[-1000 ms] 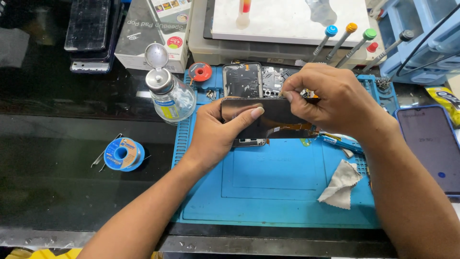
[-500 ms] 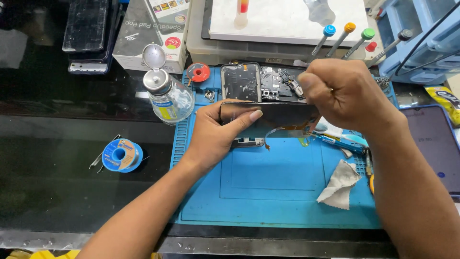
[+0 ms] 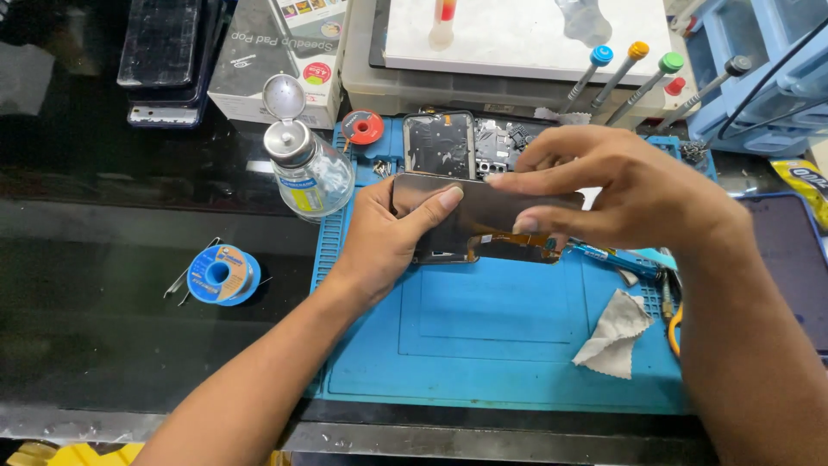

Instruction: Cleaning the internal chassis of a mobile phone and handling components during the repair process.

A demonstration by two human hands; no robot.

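While both hands hover over the blue silicone repair mat (image 3: 500, 345) at centre frame, we hold a thin dark phone screen panel (image 3: 483, 211) between them, just above the mat. Our left hand (image 3: 388, 233) closes on its left end, thumb laid flat across the glossy face. Our right hand (image 3: 621, 190) pinches the right edge from above, fingers curled down by the orange flex ribbon. We judge this the fitting stage: next calls for gentle alignment without creasing that ribbon. Just behind, at upper centre, lies the opened phone body (image 3: 470, 142); a glass solvent bottle (image 3: 306, 164) stands left.
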